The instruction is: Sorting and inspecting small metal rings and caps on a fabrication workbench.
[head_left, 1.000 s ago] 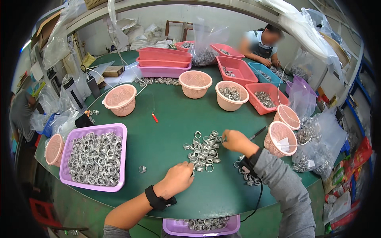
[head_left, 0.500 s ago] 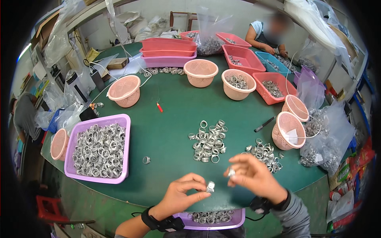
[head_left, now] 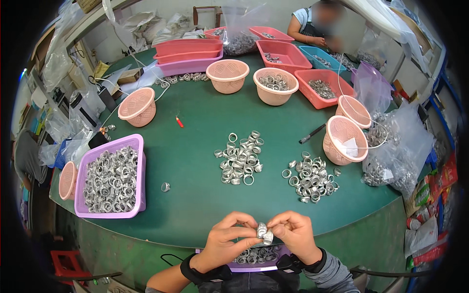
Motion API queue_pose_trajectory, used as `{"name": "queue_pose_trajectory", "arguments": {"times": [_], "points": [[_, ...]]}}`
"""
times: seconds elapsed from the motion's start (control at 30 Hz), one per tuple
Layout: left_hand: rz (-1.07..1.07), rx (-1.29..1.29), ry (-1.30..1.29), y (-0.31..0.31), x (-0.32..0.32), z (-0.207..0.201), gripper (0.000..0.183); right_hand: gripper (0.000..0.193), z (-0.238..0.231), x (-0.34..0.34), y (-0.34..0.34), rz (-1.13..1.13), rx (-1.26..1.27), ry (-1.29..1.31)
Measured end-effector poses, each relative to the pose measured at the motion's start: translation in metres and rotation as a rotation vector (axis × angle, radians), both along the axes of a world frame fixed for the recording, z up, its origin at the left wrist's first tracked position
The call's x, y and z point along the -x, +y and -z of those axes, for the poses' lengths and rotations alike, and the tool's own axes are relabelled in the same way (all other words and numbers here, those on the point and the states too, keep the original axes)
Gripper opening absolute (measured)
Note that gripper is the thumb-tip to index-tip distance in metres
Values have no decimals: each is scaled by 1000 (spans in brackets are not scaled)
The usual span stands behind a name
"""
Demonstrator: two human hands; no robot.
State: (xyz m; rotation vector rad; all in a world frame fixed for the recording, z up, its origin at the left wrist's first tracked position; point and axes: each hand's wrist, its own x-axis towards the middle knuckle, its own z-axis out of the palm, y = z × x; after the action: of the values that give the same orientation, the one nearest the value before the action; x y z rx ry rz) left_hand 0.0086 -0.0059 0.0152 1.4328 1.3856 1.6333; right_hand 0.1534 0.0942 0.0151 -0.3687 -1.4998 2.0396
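At the table's near edge my two hands meet. My left hand [head_left: 228, 239] is closed, pinching a silver ring [head_left: 262, 229] between thumb and fingers. A second silver ring [head_left: 268, 238] lies right against it, in the fingertips of my closed right hand [head_left: 296, 235]. The fingers partly cover both rings. Beyond my hands a heap of silver rings [head_left: 239, 158] lies mid-table, with another ring heap [head_left: 311, 179] to its right. One lone ring [head_left: 165, 187] sits apart on the left. Below my hands, a purple basket [head_left: 254, 267] of rings is partly hidden.
A purple basket [head_left: 140, 168] full of rings stands left. Peach baskets [head_left: 227, 78] and red trays [head_left: 283, 56] line the far side. A black pen [head_left: 312, 134] and a small red tool [head_left: 180, 122] lie on the green table [head_left: 205, 132]. A co-worker [head_left: 312, 29] sits far right.
My right hand has moved left and down, bringing its ring against the one in my left hand. The view has shifted, and the right ring heap now shows whole.
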Motion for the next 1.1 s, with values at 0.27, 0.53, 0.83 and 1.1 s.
{"name": "queue_pose_trajectory", "arguments": {"times": [0.27,0.53,0.83,1.1], "points": [[-86,-16,57,7,-9,9,15,16,5,-1,-3,-2,588,92],[-143,-24,-27,9,-17,7,14,17,4,2,-4,74,540,151],[-52,-96,547,16,-14,-10,22,35,-8,1,-3,10,1026,-51],[-234,216,896,40,55,4,15,25,-21,32,45,-55,-464,-690]]}}
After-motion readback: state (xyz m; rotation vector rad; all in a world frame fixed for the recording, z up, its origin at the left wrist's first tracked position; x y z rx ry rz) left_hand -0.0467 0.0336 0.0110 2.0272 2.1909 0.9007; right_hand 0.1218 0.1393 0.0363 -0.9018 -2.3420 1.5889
